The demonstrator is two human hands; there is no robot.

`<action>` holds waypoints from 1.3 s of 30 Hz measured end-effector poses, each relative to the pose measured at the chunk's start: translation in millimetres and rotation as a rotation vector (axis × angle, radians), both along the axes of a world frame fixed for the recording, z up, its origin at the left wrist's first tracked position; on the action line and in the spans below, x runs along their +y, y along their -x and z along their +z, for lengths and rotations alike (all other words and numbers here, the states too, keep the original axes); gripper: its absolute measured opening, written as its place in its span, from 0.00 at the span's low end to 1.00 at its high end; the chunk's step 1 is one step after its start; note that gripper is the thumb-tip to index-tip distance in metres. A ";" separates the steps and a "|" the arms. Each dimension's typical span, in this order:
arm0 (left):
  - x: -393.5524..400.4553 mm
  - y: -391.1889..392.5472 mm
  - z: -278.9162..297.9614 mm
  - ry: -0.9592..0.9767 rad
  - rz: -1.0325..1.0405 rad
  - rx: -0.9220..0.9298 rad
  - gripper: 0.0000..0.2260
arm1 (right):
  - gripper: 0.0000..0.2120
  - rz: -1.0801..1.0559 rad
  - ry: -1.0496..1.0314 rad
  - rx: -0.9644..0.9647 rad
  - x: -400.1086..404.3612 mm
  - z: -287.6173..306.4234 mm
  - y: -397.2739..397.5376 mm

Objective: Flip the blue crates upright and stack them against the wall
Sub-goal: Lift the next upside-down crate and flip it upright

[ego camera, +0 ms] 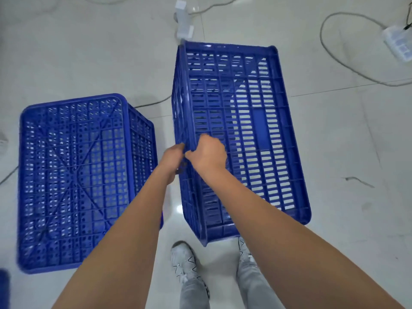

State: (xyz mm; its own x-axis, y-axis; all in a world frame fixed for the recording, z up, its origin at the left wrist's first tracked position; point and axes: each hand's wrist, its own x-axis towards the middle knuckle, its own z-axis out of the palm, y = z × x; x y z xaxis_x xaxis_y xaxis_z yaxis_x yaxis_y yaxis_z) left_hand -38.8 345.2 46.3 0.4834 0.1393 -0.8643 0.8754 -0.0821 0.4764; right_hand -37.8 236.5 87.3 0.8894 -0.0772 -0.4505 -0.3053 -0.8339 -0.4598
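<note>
Nearest the camera, two white shoes (185,259) stand on the pale tiled floor (345,152). Just beyond them both hands meet on one blue crate (240,130), tipped on its side: the left hand (172,158) and right hand (207,152) sit close together, fingers closed on its upper left edge. Its slotted side wall faces up, with a solid panel among the slots. To the left, apart from the hands, a second blue crate (75,179) lies upside down, its perforated, cross-ribbed base upward. Farther off, grey cables (330,54) trail across the floor to a white power strip (399,43).
</note>
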 end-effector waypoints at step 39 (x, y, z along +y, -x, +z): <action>-38.1 -15.2 49.3 -0.150 -0.098 -0.135 0.21 | 0.24 -0.352 0.180 -0.232 -146.5 -2.3 15.3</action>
